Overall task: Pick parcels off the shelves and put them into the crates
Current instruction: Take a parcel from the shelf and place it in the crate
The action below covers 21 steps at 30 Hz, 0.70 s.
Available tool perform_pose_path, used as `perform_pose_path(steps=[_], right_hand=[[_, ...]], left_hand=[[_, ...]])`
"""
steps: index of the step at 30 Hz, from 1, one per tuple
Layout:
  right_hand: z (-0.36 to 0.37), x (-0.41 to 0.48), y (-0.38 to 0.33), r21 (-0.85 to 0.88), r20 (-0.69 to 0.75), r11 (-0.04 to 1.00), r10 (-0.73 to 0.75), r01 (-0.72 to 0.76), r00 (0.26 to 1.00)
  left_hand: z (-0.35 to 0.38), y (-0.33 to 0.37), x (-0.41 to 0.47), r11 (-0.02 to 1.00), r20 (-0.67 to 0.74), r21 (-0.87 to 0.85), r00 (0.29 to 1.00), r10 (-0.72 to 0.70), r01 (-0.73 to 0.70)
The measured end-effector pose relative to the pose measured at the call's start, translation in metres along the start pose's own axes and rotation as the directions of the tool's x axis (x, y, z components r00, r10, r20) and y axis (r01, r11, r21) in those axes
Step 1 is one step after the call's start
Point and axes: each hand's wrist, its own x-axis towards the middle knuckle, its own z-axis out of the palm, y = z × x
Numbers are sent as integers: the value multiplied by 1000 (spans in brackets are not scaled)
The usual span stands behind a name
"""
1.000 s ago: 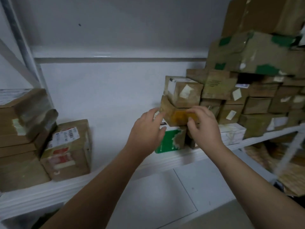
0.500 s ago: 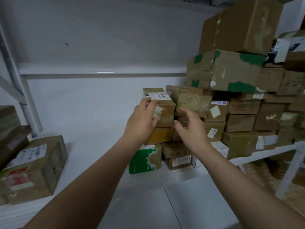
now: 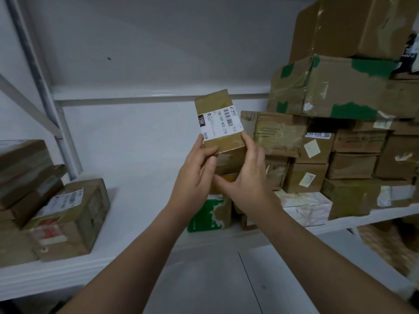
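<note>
Facing a white shelf (image 3: 140, 200) and its crowded stack of boxes (image 3: 340, 155), a person holds a labelled parcel (image 3: 221, 123) up before them. The left hand (image 3: 192, 177) and right hand (image 3: 247, 180) grasp only its lower end, fingers curled, so it could tip and fall.

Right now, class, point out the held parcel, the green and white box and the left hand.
held parcel (image 3: 218, 120), head view, white label.
green and white box (image 3: 200, 223), head view, green front.
left hand (image 3: 192, 175), head view, back of hand.
</note>
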Motion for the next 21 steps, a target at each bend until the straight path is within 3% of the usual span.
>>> perform_pose_path(steps=[8,11,13,15,17,19,21], right_hand=[[10,3,-9,142,-128,989,44,-26,991],[7,6,-11,140,-73,989,-26,36,997],[4,8,-14,205,43,978,-43,33,998],[0,9,-17,262,153,965,-39,-2,987],[-3,11,-19,286,214,958,-42,-22,976],[-4,13,-21,279,269,960,-61,-17,961],[-2,16,-24,223,289,975,-92,27,953]], left_hand=[[-19,20,-6,989,-53,-139,998,44,-51],[-37,11,-2,993,-86,-113,996,11,-20],[-52,1,8,982,-158,-156,978,-134,110],[-70,-6,18,919,-170,-265,924,-342,292],[-86,-12,25,807,-78,-413,867,-493,422],[-98,-21,26,689,40,-551,839,-542,471],[-103,-28,24,626,63,-650,851,-521,431]])
